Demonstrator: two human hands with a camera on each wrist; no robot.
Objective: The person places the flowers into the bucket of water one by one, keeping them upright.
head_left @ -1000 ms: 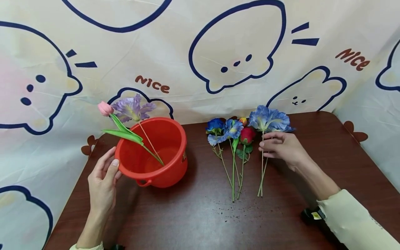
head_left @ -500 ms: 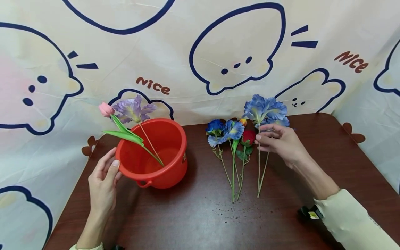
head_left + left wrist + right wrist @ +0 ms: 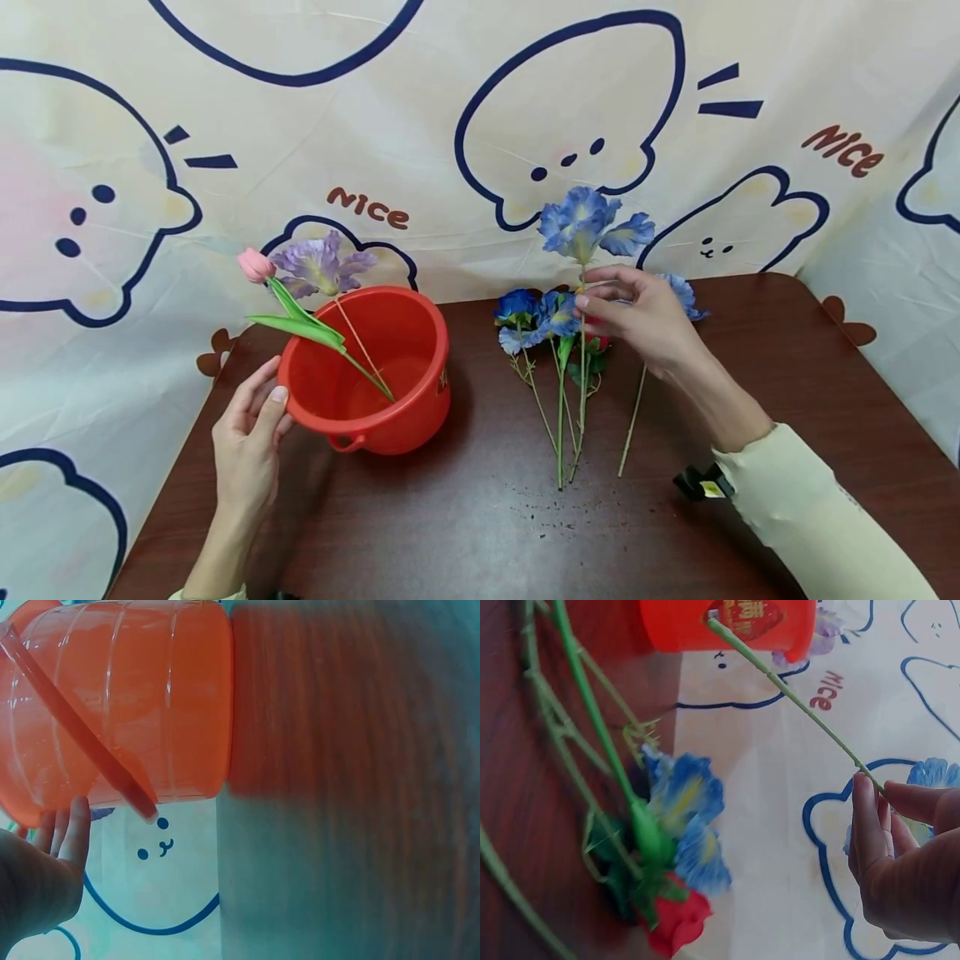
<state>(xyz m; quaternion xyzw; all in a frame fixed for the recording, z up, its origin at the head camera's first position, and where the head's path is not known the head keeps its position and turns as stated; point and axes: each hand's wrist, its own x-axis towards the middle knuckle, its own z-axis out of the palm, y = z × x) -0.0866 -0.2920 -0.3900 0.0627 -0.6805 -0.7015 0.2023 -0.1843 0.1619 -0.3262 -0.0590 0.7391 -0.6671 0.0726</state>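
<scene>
My left hand (image 3: 247, 442) holds the rim of a red plastic bucket (image 3: 408, 423), thumb over the edge and fingers outside. The left wrist view shows the bucket's side and its handle (image 3: 82, 739). In the bucket lean a pink artificial tulip (image 3: 257, 265) and a purple artificial iris (image 3: 322, 265). Between thumb and fingers, my right hand (image 3: 641, 321) pinches the upper stem of a blue artificial iris (image 3: 579, 223), bloom upward. Its stem (image 3: 795, 697) runs free of the table in the right wrist view. Another blue flower (image 3: 684, 296) lies partly behind the right hand.
Several artificial flowers lie right of the bucket, including a dark blue one (image 3: 516, 305), a smaller blue iris (image 3: 558, 315) and a red rose (image 3: 676, 922). Dark crumbs are scattered on the brown table (image 3: 450, 533). A printed cloth (image 3: 337, 125) hangs behind.
My right hand has lifted one blue iris from beside the other and carried it left, over the lying flowers. The left hand and bucket stay in place.
</scene>
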